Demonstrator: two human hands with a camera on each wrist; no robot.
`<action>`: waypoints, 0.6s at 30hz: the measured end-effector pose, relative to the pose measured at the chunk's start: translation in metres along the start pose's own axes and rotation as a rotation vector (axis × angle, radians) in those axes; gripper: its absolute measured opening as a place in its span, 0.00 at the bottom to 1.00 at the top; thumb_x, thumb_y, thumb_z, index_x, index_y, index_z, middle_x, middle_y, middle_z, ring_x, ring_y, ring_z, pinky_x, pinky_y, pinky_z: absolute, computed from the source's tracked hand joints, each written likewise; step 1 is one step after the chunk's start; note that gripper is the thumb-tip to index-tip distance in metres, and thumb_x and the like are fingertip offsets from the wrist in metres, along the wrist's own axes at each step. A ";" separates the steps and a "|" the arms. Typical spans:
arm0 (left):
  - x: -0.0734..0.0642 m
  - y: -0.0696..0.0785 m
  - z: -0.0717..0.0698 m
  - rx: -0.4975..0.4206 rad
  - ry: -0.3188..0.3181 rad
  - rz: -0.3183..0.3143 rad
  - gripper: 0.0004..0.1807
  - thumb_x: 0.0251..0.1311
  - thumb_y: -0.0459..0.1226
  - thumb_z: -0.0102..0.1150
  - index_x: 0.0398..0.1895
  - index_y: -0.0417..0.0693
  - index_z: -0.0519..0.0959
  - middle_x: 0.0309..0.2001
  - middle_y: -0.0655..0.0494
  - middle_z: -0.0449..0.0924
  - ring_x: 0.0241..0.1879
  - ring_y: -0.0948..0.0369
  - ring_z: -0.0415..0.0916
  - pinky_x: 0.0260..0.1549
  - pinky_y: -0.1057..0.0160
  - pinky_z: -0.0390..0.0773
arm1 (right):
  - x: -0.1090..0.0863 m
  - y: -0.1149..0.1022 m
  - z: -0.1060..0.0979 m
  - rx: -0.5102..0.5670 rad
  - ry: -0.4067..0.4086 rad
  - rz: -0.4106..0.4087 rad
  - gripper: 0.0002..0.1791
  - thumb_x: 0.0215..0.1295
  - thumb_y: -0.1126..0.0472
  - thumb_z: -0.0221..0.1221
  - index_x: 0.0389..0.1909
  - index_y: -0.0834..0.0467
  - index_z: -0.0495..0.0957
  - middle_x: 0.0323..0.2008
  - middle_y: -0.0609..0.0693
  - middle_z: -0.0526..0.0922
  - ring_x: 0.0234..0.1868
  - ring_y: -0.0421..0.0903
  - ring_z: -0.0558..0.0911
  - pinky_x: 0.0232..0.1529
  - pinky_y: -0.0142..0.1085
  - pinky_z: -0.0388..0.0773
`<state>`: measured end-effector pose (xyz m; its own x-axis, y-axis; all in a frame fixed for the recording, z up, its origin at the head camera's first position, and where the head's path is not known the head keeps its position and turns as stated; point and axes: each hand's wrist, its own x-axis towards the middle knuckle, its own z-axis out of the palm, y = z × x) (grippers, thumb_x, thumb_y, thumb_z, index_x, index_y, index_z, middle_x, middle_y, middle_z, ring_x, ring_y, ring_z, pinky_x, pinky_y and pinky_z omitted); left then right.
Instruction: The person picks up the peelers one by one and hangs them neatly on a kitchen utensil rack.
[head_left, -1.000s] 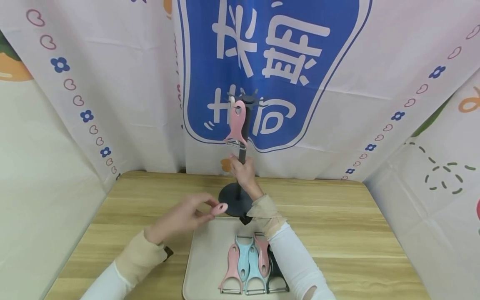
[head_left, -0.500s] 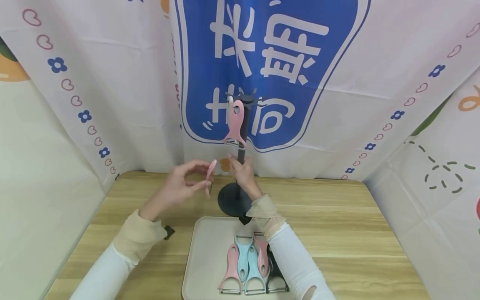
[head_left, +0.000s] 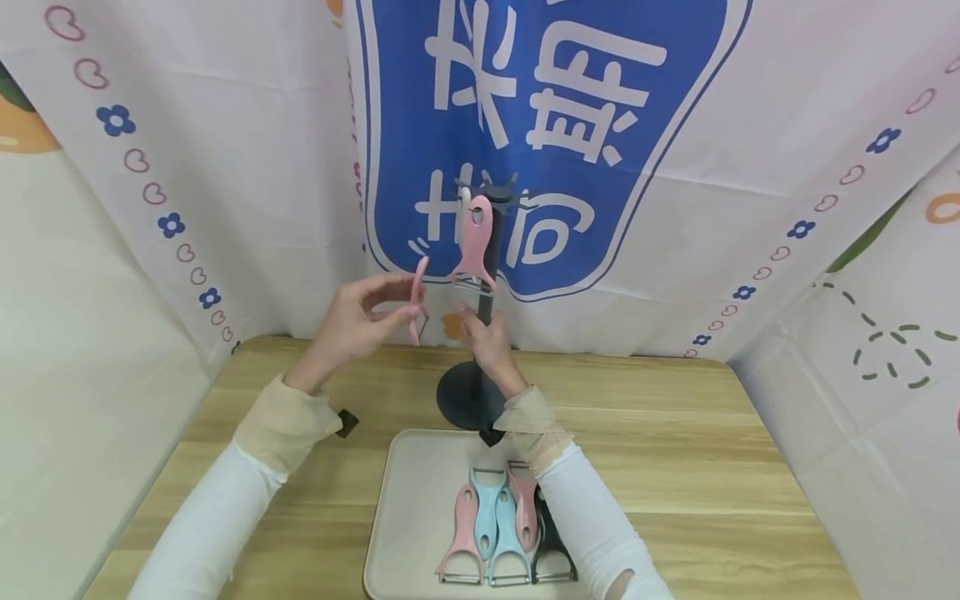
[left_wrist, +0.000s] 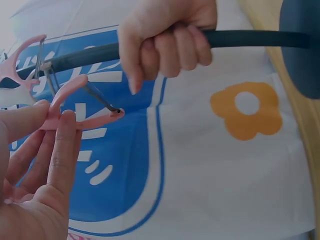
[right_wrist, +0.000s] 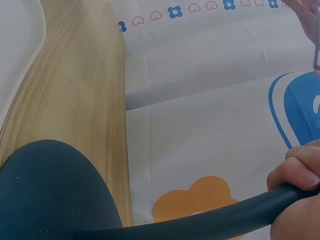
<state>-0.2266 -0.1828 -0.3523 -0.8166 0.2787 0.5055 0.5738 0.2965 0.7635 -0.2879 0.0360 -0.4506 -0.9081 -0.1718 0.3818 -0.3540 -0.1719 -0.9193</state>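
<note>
In the head view my left hand (head_left: 354, 321) pinches a pink peeler (head_left: 417, 300) between thumb and fingers, upright and left of a dark utensil stand (head_left: 485, 310). The left wrist view shows the forked end and metal blade of this pink peeler (left_wrist: 92, 102) pointing away from the palm. My right hand (head_left: 491, 346) grips the stand's pole (left_wrist: 260, 38), fingers wrapped round it below the hooks. From the stand's top hooks hangs another pink peeler (head_left: 476, 242), with a white peeler (head_left: 464, 200) mostly hidden behind it.
A beige tray (head_left: 408, 500) lies in front of the stand's round base (head_left: 459, 396). On it are pink peelers (head_left: 465, 521), light blue peelers (head_left: 506, 529) and a black peeler (head_left: 551, 546), partly under the right sleeve. A printed curtain (head_left: 300, 167) hangs behind the wooden table (head_left: 660, 433).
My left hand has risen from beside the tray to near hook level with the pink peeler, turning it upright. My right hand stays on the pole.
</note>
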 end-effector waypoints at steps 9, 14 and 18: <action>0.033 0.020 -0.005 -0.028 0.089 0.086 0.19 0.66 0.27 0.70 0.59 0.37 0.81 0.53 0.41 0.88 0.52 0.62 0.86 0.62 0.60 0.82 | 0.001 0.000 0.000 -0.028 -0.018 -0.036 0.30 0.82 0.57 0.55 0.13 0.53 0.64 0.09 0.39 0.64 0.09 0.38 0.61 0.12 0.32 0.57; 0.047 0.028 -0.002 -0.036 0.105 0.056 0.18 0.68 0.28 0.69 0.60 0.37 0.80 0.54 0.37 0.87 0.48 0.59 0.88 0.64 0.58 0.81 | 0.002 0.000 0.000 -0.041 -0.005 -0.042 0.29 0.81 0.57 0.54 0.13 0.53 0.65 0.09 0.37 0.64 0.08 0.37 0.62 0.12 0.32 0.56; 0.056 0.031 0.001 -0.031 0.148 0.046 0.18 0.68 0.27 0.69 0.60 0.36 0.81 0.54 0.37 0.87 0.49 0.53 0.88 0.65 0.54 0.80 | 0.002 -0.001 0.000 -0.031 0.000 -0.041 0.29 0.79 0.58 0.55 0.12 0.52 0.64 0.09 0.38 0.64 0.09 0.36 0.61 0.12 0.32 0.56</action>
<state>-0.2544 -0.1569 -0.3007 -0.7909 0.1532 0.5924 0.6107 0.2573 0.7489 -0.2895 0.0357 -0.4493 -0.8927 -0.1656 0.4192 -0.3977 -0.1485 -0.9054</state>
